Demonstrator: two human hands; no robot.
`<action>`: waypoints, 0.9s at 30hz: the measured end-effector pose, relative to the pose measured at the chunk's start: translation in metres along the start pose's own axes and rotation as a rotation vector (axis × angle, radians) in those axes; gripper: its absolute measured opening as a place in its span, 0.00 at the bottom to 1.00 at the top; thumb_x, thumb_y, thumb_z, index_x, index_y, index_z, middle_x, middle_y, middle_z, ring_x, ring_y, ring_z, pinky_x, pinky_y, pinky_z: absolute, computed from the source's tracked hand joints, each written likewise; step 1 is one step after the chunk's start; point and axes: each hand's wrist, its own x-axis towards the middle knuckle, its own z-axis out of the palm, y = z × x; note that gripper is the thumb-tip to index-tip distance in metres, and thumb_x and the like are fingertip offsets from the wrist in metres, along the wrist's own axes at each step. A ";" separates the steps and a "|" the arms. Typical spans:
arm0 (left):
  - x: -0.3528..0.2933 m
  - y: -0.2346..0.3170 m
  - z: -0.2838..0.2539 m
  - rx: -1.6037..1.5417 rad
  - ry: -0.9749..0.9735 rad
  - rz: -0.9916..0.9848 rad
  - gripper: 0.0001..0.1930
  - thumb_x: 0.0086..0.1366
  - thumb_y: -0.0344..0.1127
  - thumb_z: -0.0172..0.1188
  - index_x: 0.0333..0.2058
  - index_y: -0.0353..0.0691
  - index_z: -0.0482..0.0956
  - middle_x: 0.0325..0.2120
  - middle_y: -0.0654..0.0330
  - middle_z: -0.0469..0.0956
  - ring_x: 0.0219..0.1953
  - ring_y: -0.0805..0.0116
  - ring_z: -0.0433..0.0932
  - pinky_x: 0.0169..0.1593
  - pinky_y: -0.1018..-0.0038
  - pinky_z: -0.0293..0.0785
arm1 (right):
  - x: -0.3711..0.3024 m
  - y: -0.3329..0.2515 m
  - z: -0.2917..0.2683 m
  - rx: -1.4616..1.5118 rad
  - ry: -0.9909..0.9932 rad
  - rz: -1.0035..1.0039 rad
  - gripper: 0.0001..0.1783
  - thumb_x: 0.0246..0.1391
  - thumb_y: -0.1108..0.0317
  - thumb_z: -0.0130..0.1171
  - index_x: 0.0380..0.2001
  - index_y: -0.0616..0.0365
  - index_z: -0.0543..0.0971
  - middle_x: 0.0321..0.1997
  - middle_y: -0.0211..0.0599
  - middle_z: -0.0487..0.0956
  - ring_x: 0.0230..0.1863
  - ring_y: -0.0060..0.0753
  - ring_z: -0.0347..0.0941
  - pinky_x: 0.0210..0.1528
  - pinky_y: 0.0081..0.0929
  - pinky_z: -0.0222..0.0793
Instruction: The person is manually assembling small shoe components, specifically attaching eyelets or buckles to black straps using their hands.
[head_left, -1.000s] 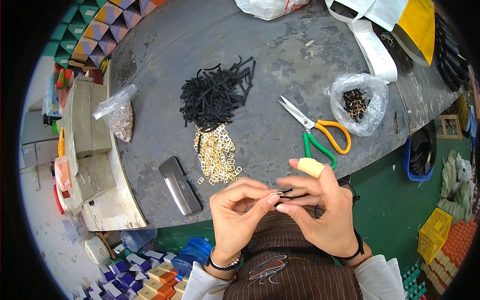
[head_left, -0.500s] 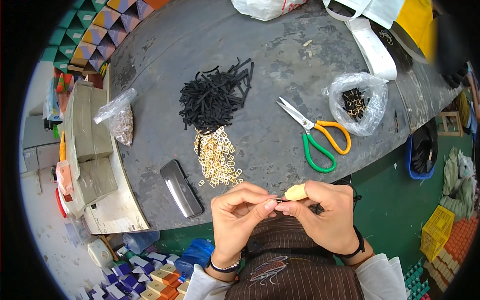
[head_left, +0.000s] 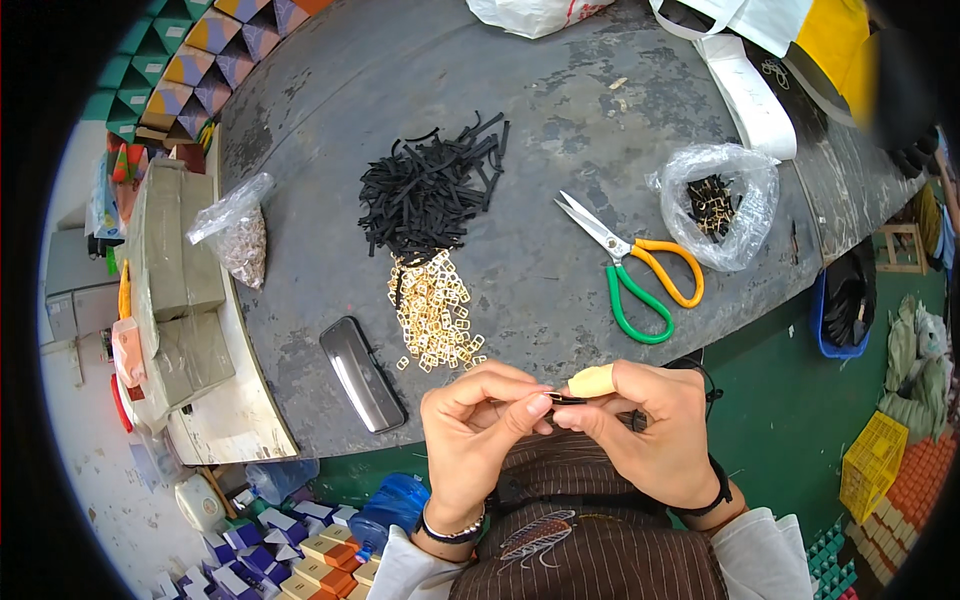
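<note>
Close in front of my body, the fingertips of both hands meet. My left hand [head_left: 473,430] is closed in a pinch on a small gold buckle, mostly covered by the fingers. My right hand [head_left: 655,430], with a yellow cover on one finger, pinches a short black strap [head_left: 567,400] that lies against the buckle. Whether the strap runs through the buckle I cannot tell. Just beyond my left hand lies a pile of gold buckles [head_left: 432,315], touching a heap of cut black straps [head_left: 420,195].
Scissors [head_left: 625,255] with one orange and one green handle lie at the right of the dark table [head_left: 540,100]. Beside them, an open clear bag [head_left: 755,235] holds straps with buckles. A phone [head_left: 362,375] and another filled clear bag [head_left: 243,245] are at the left.
More of the black strap shows between my fingertips now. Both hands have stayed almost in place, with only slight finger movement.
</note>
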 end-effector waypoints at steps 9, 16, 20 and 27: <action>0.003 -0.004 -0.007 -0.229 -0.027 -0.095 0.01 0.58 0.22 0.60 0.29 0.30 0.79 0.29 0.53 0.76 0.24 0.75 0.72 0.26 0.79 0.75 | -0.001 0.000 -0.007 0.170 -0.042 0.095 0.11 0.46 0.79 0.63 0.36 0.70 0.77 0.32 0.41 0.82 0.32 0.26 0.81 0.31 0.16 0.76; 0.001 -0.005 -0.006 -0.160 0.017 -0.047 0.01 0.58 0.23 0.60 0.30 0.31 0.78 0.29 0.54 0.75 0.23 0.75 0.72 0.26 0.80 0.75 | 0.000 -0.001 -0.004 0.138 -0.046 0.078 0.11 0.46 0.78 0.64 0.35 0.70 0.78 0.30 0.42 0.82 0.31 0.26 0.81 0.30 0.17 0.76; -0.001 -0.004 0.000 -0.083 0.034 -0.015 0.02 0.58 0.22 0.61 0.30 0.30 0.78 0.29 0.54 0.75 0.24 0.74 0.74 0.27 0.80 0.75 | 0.000 -0.003 0.003 0.084 0.014 0.050 0.09 0.46 0.77 0.64 0.33 0.70 0.78 0.28 0.42 0.82 0.30 0.27 0.81 0.28 0.16 0.75; -0.003 -0.005 0.000 -0.064 0.009 0.014 0.03 0.57 0.20 0.60 0.31 0.28 0.79 0.30 0.53 0.76 0.28 0.72 0.77 0.31 0.79 0.77 | 0.001 0.000 0.006 0.109 0.051 0.032 0.05 0.48 0.78 0.63 0.28 0.70 0.79 0.27 0.43 0.81 0.28 0.26 0.81 0.27 0.18 0.75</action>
